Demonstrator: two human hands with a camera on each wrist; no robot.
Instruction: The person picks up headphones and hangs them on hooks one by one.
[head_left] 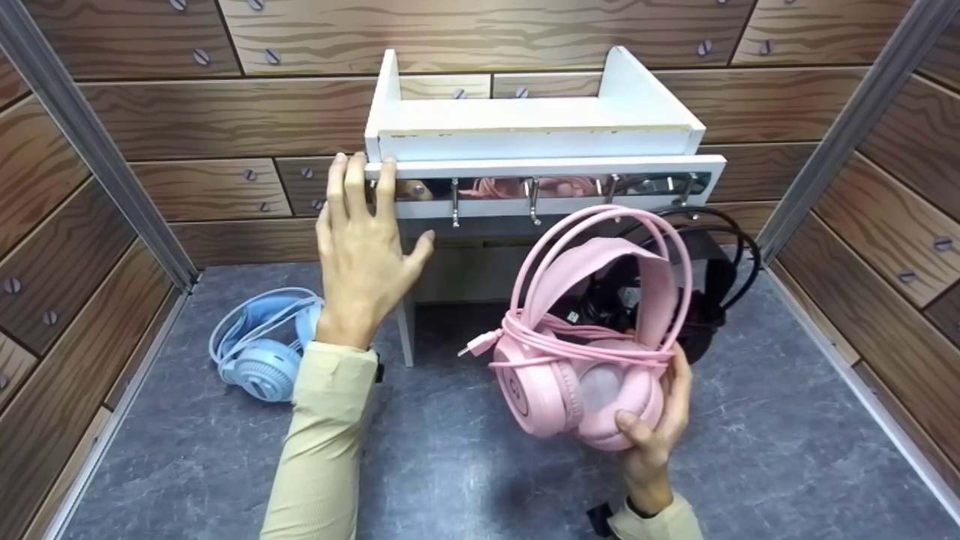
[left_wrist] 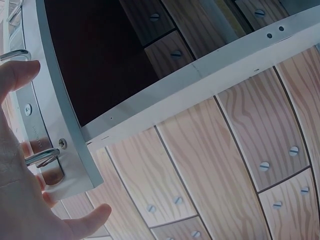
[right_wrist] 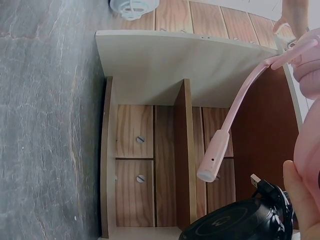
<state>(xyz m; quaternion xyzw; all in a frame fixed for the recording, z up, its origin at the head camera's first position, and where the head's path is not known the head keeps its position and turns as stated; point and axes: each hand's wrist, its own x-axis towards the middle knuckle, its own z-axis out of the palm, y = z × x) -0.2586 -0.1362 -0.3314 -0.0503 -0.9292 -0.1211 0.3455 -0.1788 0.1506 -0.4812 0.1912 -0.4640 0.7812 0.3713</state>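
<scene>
My right hand (head_left: 660, 427) grips the pink headset (head_left: 536, 397) by one ear cup, thumb on the cushion. A pink cable (head_left: 585, 349) is wound around the headset, its plug sticking out to the left. In the right wrist view the headset's pink microphone boom (right_wrist: 215, 155) points down-left. The headset is in front of a white hook rail (head_left: 555, 169) on a small white shelf unit (head_left: 502, 112). At the rail's left end my left hand (head_left: 364, 247) rests with fingers extended and thumb spread. The left wrist view shows metal hooks (left_wrist: 44, 157) beside that hand (left_wrist: 20, 165).
A blue headset (head_left: 262, 367) lies on the grey floor (head_left: 450, 450) left of the shelf unit. Behind the pink one is a black headset (head_left: 720, 281) at the unit's right side. Wood-patterned panels (head_left: 225, 120) enclose the back and both sides.
</scene>
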